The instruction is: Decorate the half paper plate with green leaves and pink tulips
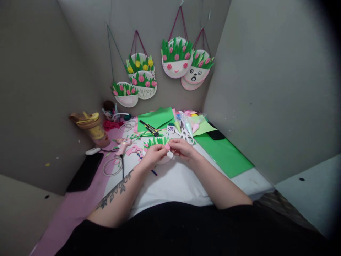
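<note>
Between my two hands is a small pink paper piece [167, 146], pinched at its edges. My left hand [157, 153] closes on its left side, fingertips together. From the right, my right hand [181, 148] grips it with thumb and forefinger. Just beneath lies a white paper plate [165, 160] with green paper leaves [154, 141] standing along its far edge and a pink flower at its left. My hands hide much of the plate. A pink glue gun [124, 145] and pink paper scraps [132, 150] lie left of the plate.
Behind the plate are a box cutter [149, 128], white-handled scissors [185, 136] and green paper [157, 117]. A green sheet [226, 156] lies right; a black tablet-like slab [85, 171] and a cup [93, 129] stand left. Finished plate baskets [177, 67] hang on the wall.
</note>
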`<state>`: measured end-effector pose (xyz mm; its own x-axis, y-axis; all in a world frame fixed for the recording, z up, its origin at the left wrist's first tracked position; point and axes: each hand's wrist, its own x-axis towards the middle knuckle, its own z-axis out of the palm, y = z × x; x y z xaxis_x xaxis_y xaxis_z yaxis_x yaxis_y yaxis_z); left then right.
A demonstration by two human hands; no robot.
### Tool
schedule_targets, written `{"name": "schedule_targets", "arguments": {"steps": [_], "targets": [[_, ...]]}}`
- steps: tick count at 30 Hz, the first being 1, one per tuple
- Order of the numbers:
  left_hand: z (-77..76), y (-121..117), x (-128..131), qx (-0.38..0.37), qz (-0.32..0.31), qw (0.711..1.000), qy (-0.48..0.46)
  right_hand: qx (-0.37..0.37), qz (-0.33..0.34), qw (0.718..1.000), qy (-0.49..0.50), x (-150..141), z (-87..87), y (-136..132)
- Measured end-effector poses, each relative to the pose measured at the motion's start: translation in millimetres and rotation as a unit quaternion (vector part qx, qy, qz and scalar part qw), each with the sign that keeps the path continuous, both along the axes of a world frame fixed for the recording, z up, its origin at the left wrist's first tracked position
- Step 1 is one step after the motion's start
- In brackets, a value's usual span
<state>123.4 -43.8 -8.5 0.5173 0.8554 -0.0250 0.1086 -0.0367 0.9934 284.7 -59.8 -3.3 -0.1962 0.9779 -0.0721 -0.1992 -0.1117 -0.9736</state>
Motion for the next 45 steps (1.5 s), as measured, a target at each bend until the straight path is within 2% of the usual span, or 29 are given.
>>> {"name": "schedule_targets", "arguments": {"steps": [3, 9, 14, 24, 37, 45], "targets": [[4.4, -3, -1, 0.006, -0.023, 1.0, 0.001, -0.006, 0.024, 1.0, 0.016, 3, 0.6, -1], [12.9, -6, -5, 0.074, -0.04, 0.995, 0.053, 0.004, 0.011, 1.0, 0.019, 5, 3.0, -2], [12.9, -6, -6, 0.111, -0.063, 0.989, 0.075, 0.004, 0.013, 1.0, 0.016, 5, 5.8, -3], [14.1, -6, -7, 0.102, -0.071, 0.99, 0.072, 0.031, 0.024, 0.999, 0.021, 6, 11.6, -9], [13.4, -6, -8, 0.121, -0.066, 0.988, 0.071, 0.02, 0.04, 0.999, 0.015, 13, 8.1, -7], [12.0, -5, -8, 0.132, -0.078, 0.986, 0.071, 0.034, 0.025, 0.999, -0.004, 13, 3.5, -4]]}}
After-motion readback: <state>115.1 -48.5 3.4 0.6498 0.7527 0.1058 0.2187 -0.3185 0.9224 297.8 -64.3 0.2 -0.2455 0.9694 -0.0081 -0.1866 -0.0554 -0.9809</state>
